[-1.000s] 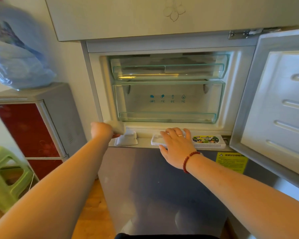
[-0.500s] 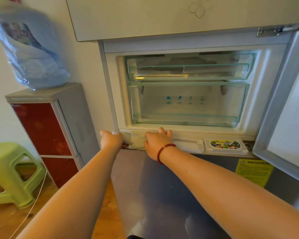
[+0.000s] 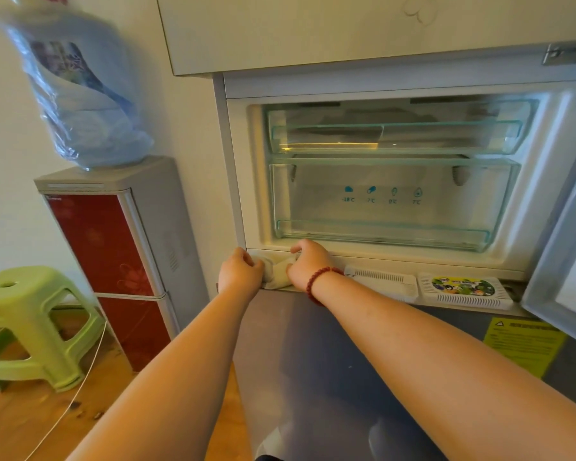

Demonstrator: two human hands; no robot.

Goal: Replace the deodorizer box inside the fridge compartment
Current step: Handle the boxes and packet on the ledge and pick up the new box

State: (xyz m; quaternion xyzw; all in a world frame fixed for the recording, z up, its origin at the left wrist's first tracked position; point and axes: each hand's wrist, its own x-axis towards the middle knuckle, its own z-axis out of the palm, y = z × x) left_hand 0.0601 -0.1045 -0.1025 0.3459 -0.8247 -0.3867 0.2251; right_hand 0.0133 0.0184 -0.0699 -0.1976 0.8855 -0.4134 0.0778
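Right hand (image 3: 308, 261) has curled closed, now gripping white packet (image 3: 277, 272) with clenched left hand (image 3: 240, 272).

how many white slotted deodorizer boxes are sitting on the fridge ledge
2. A plain white slotted plastic box lies just right of the hands; a white slotted box with a colourful label sits beside it, further right. The hands may hide more.

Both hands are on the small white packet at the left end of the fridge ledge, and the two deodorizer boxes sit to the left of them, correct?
Not quite. In the head view the left hand and right hand do grip the white packet at the ledge's left end, but the plain white box and labelled box lie to their right.
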